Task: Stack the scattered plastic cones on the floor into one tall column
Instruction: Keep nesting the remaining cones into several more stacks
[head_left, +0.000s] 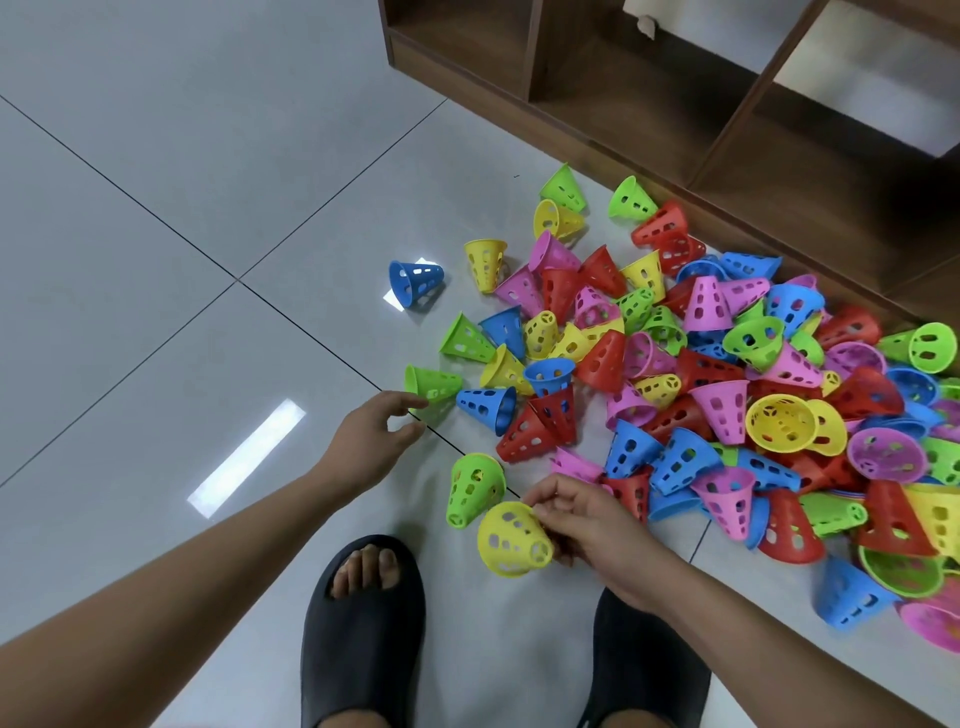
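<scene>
Cones, perforated plastic in red, blue, green, yellow and pink, lie heaped on the grey tile floor at right, against a brown wooden shelf unit; none stacked. I see the right hand pinching a yellow cone by its rim, lifted near the feet. Left hand is open, fingers spread, fingertips just touching a green cone at the pile's left edge. Another green cone lies between the hands. Black slippers nearest.
</scene>
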